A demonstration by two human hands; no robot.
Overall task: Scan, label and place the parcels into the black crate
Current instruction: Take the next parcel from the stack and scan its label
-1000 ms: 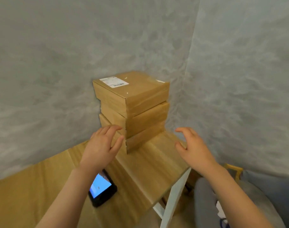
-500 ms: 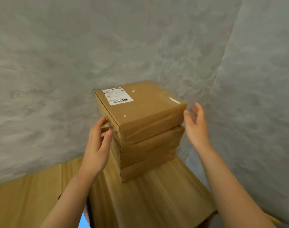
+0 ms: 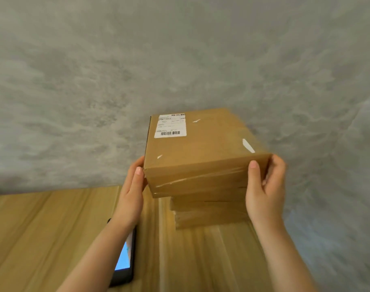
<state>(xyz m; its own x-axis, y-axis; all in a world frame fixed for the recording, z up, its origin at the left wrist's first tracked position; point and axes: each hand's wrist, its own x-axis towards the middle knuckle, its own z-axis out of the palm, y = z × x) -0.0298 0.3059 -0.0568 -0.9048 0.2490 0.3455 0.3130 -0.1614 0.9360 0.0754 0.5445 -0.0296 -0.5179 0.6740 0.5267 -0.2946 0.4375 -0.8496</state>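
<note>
Phone (image 3: pixel 125 262) lay on the wooden worktop (image 3: pixel 43 239) at near left, screen lit blue, partly hidden under the left forearm. Left arm reached up and away from near left, wrist straight. Left hand (image 3: pixel 130 194) sat against the left side of the top parcel (image 3: pixel 198 157), thumb (image 3: pixel 138 173) laid up along the near-left corner edge; its other fingers were hidden behind the box, apparently wrapped round that side. Top parcel was a brown cardboard box, taped, with a white barcode label (image 3: pixel 171 125) on the far-left part of its lid, tilted a little and sticking out toward the near left over the stack below. Two more parcels (image 3: pixel 209 213) lay stacked under it on the worktop, by the grey wall (image 3: pixel 179 60). Right arm came up from near right. Right hand (image 3: pixel 265 190) clasped the near-right corner of the top parcel, thumb on the near face, fingers curled round the right side. Black crate was not in view.
</note>
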